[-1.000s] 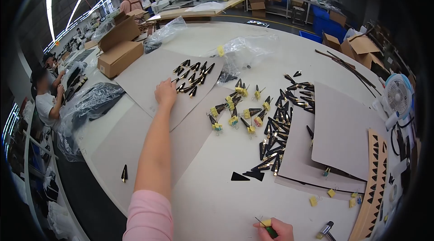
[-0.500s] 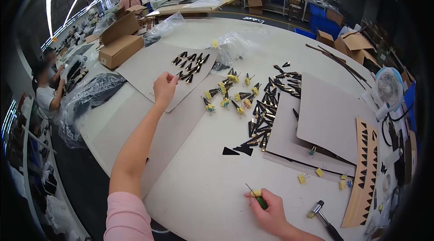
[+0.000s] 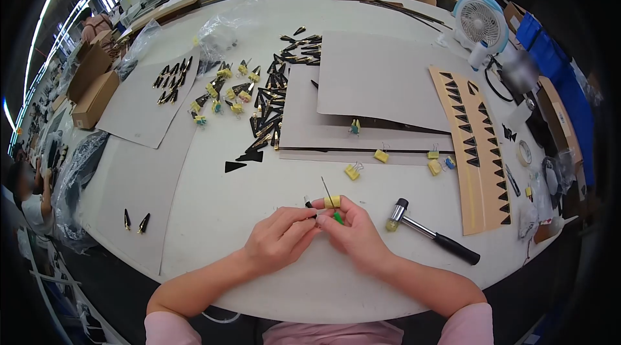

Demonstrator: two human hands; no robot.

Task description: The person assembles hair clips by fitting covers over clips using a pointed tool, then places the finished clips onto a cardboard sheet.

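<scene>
Near the table's front edge my two hands meet. My left hand [image 3: 279,236] pinches a small black piece [image 3: 308,203] with a light tip, partly hidden by the fingers. My right hand [image 3: 354,232] is closed round a green-handled awl [image 3: 337,217], its thin metal point standing up beside a yellow binder clip [image 3: 332,201] at the fingers. A hammer [image 3: 414,222] with a black grip lies to the right. Black triangles [image 3: 236,166] lie up and to the left, below a heap of black and gold pointed pieces [image 3: 268,109]. Yellow clips [image 3: 237,107] hold several more such pieces.
Grey boards [image 3: 381,80] are stacked at the right, beside a tan strip [image 3: 462,170] bearing black triangles. A fan [image 3: 480,21] stands at the back right. Another grey board [image 3: 139,109] and an open carton [image 3: 97,96] are at the left. A person [image 3: 32,206] sits at far left.
The view has swung to the right. My left hand has come back from the pieces on the left board to meet my right hand, now with a small black piece in its fingers.
</scene>
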